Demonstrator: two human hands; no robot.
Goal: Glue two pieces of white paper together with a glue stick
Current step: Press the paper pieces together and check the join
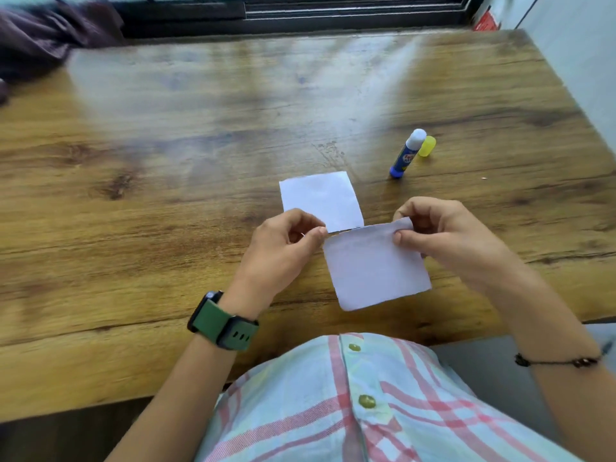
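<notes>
White paper sheet (pixel 376 268) held at top corners, left hand (pixel 283 241) and right hand (pixel 443 235) both pinching, top edge meeting flat sheet (pixel 320 200) on bench (pixel 166 161), just above. Open glue stick (pixel 407 155) upper right, nearer right hand.

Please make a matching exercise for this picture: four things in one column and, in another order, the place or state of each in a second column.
Things:
1. near paper
2. far paper
3. glue stick
4. yellow cap

Places or states:
A. lying flat on the table
B. uncapped, white tip bare
C. pinched at its top corners by the left hand and right hand
D. off, beside the glue tip

Pairs: 1-C, 2-A, 3-B, 4-D
</notes>
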